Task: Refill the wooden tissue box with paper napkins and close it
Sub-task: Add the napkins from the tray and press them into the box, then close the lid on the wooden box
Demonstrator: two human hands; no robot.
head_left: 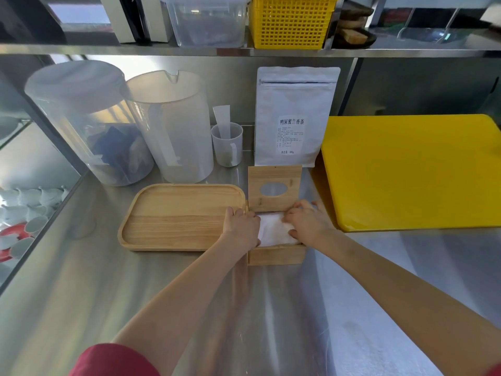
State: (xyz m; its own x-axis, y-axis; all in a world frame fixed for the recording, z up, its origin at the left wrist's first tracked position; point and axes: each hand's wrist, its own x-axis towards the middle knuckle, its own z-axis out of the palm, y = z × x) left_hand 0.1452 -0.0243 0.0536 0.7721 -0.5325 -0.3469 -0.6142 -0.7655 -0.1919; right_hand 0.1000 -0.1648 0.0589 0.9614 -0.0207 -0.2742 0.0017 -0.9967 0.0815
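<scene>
The wooden tissue box (pixel 276 255) stands open on the steel counter, its hinged lid (pixel 273 187) with an oval hole tilted up behind it. White paper napkins (pixel 272 229) fill the inside of the box. My left hand (pixel 242 226) presses down on the left side of the napkins, fingers curled over them at the box's left wall. My right hand (pixel 309 219) rests on the right side of the napkins, fingers bent against the stack. Both hands hide part of the stack.
A wooden tray (pixel 179 215) lies directly left of the box. A yellow cutting board (pixel 412 169) lies to the right. Behind stand a white tea pouch (pixel 294 118), a small measuring cup (pixel 227 145), a clear pitcher (pixel 173 126) and a clear jar (pixel 89 120).
</scene>
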